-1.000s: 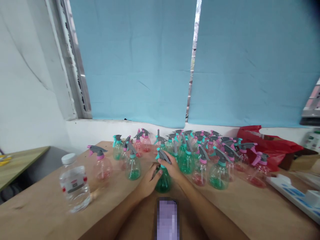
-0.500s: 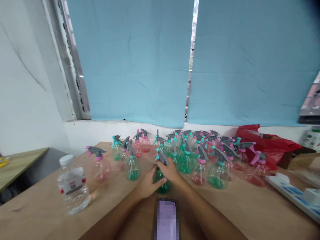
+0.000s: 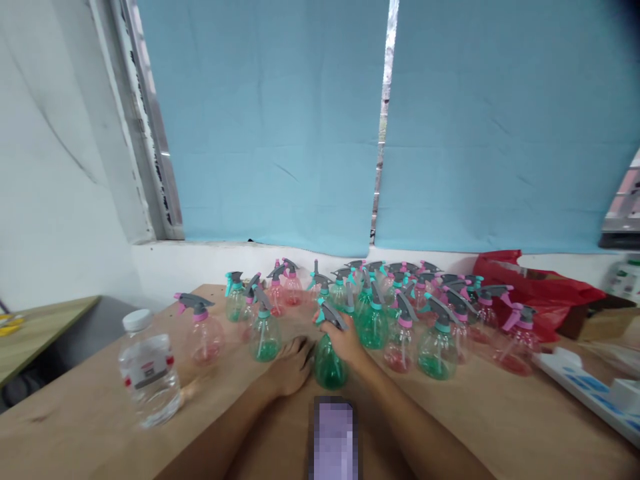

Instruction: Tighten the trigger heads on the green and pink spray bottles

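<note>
A green spray bottle (image 3: pixel 331 368) with a grey and teal trigger head stands upright on the table in front of me. My right hand (image 3: pixel 345 339) is closed around its neck, just below the spray head. To the left of this bottle, my left hand (image 3: pixel 291 368) lies on the tabletop with its fingers extended, apart from the bottle and holding nothing. Another green spray bottle (image 3: pixel 265 339) stands just beyond my left hand. To the right of my right hand are a larger green spray bottle (image 3: pixel 373 325) and a pink spray bottle (image 3: pixel 399 347).
Several more pink and green spray bottles crowd the back of the wooden table (image 3: pixel 225 407). A clear water bottle (image 3: pixel 149 373) and a pink spray bottle (image 3: pixel 205 339) stand left. On the right are a red plastic bag (image 3: pixel 530 293) and a white power strip (image 3: pixel 590 393). A phone (image 3: pixel 333 437) lies nearest me.
My left hand has let go of the green spray bottle and dropped to the table on its left. My right hand still holds the bottle, which has shifted slightly right.
</note>
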